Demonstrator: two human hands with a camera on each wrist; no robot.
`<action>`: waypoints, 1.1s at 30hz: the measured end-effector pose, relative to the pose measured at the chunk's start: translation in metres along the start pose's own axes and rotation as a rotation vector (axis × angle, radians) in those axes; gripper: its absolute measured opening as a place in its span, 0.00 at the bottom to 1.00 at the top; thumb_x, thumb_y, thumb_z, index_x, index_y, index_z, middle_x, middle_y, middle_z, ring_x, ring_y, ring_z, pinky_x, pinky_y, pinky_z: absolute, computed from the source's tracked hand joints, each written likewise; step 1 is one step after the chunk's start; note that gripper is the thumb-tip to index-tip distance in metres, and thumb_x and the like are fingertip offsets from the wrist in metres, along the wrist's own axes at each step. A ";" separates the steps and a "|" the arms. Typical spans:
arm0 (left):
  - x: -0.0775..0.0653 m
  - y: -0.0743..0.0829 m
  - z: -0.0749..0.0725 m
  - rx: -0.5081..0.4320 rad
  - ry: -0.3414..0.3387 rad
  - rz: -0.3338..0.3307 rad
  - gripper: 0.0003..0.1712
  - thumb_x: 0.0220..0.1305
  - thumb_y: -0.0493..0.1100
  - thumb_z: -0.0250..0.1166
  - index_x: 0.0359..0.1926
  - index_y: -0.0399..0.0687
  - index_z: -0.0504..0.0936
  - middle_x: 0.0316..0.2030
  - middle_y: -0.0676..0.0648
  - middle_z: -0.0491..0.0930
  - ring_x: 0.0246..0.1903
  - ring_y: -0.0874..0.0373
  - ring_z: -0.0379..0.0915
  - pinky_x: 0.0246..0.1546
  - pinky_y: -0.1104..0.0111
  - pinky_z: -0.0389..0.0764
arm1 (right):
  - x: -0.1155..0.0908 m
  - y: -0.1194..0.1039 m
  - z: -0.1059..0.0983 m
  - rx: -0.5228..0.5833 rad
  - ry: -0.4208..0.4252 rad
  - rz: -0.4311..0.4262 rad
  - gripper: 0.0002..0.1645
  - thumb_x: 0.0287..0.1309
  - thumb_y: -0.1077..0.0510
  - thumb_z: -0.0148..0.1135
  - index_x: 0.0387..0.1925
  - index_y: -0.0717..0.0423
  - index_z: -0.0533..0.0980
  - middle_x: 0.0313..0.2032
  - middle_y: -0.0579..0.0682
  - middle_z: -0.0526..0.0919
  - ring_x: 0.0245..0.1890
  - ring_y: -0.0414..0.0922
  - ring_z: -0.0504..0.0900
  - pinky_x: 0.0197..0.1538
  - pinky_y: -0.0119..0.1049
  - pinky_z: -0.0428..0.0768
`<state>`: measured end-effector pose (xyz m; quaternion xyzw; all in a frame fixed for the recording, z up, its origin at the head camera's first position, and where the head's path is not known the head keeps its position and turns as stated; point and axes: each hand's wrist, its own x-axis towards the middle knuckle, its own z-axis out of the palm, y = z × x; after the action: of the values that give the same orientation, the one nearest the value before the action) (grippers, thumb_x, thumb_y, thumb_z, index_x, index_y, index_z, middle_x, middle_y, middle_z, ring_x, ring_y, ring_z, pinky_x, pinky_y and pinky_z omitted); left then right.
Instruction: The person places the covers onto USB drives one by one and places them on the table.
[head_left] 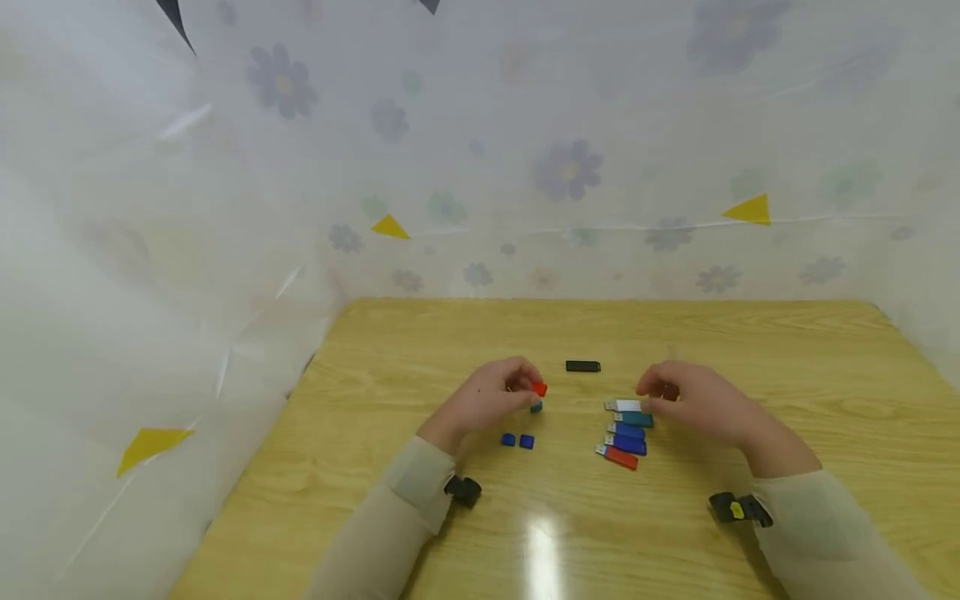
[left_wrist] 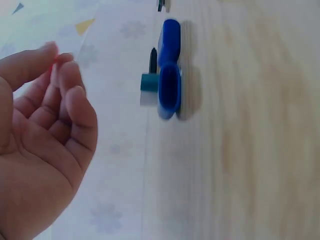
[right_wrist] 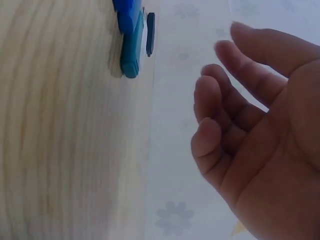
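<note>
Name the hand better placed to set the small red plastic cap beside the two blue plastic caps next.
Likely the left hand: it pinches the red cap and is nearer the blue caps, while the right hand is near the rectangular white USB stick.

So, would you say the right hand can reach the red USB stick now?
Probably yes: the right hand looks empty, and the red USB stick lies uncovered, with bare table on its near side.
</note>
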<state>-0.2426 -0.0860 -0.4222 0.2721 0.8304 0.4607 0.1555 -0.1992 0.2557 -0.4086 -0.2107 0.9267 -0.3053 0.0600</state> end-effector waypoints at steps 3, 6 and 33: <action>0.002 0.003 0.004 -0.069 -0.009 0.050 0.08 0.71 0.46 0.66 0.49 0.56 0.80 0.41 0.52 0.82 0.39 0.56 0.78 0.41 0.62 0.80 | -0.006 -0.007 0.003 -0.020 -0.060 -0.008 0.07 0.66 0.54 0.68 0.43 0.48 0.80 0.33 0.40 0.77 0.32 0.41 0.73 0.36 0.38 0.74; 0.003 0.003 0.006 -0.127 -0.026 0.069 0.09 0.71 0.44 0.67 0.49 0.53 0.80 0.40 0.50 0.81 0.39 0.51 0.78 0.42 0.58 0.81 | -0.012 -0.014 0.009 -0.035 -0.098 -0.015 0.07 0.63 0.54 0.70 0.40 0.46 0.80 0.29 0.39 0.75 0.28 0.39 0.71 0.32 0.36 0.72; 0.005 -0.008 0.009 -0.221 -0.049 0.061 0.09 0.71 0.44 0.67 0.49 0.50 0.80 0.39 0.47 0.82 0.42 0.41 0.78 0.43 0.53 0.81 | -0.019 -0.031 0.040 -0.271 -0.152 -0.011 0.18 0.51 0.55 0.75 0.23 0.41 0.71 0.21 0.37 0.70 0.22 0.37 0.66 0.28 0.36 0.66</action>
<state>-0.2444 -0.0804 -0.4337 0.2896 0.7618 0.5471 0.1910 -0.1613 0.2196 -0.4228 -0.2442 0.9511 -0.1611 0.0992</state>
